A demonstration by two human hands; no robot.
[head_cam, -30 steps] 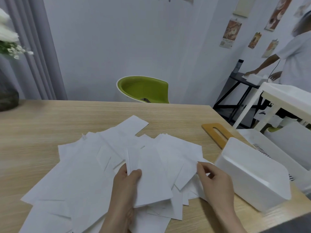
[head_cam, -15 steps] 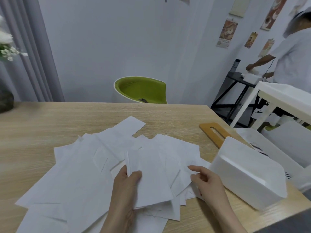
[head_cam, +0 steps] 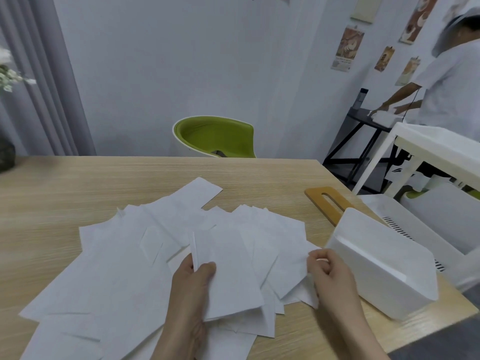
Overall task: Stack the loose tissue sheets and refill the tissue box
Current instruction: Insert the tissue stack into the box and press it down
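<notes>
A wooden table fills the lower view, its bare top stretching away beyond both hands. Spread over it, under and beyond the hands and out to the left of the left hand, lies a loose heap of white tissue sheets, overlapping at all angles. Just to the right of the right hand stands the white tissue box, tipped on its side near the table's right edge, and beyond it, further from the hand, lies a wooden lid with a slot, flat on the table. Far beyond the hands, across the table, a green chair faces the wall.

The left hand holds a small stack of sheets, thumb pressed on top and fingers hidden beneath. The right hand has its fingers curled, pinching the corner of one sheet at the heap's right side, close beside the box without touching it.
</notes>
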